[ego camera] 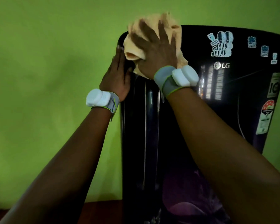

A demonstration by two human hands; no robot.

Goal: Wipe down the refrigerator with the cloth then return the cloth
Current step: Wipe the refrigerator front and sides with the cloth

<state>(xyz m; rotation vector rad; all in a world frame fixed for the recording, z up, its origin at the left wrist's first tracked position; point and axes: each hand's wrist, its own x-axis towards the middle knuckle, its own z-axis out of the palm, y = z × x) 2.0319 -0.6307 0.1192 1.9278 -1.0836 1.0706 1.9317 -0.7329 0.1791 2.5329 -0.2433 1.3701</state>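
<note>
Wiping the fridge's top corner

Right hand (155, 50), fingers spread, presses cloth (152, 29) on fridge (200, 94); left hand (118, 75), fingers together, rests flat on its side.

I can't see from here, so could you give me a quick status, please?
Right hand pressing cloth flat on refrigerator top corner. Left hand flat against its side edge. Nothing in the way.

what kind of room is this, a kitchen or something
Probably a room in a home, maybe a kitchen or next to one. A black LG refrigerator with stickers on its door stands against a green painted wall, and the right hand presses a peach cloth against it.
</note>
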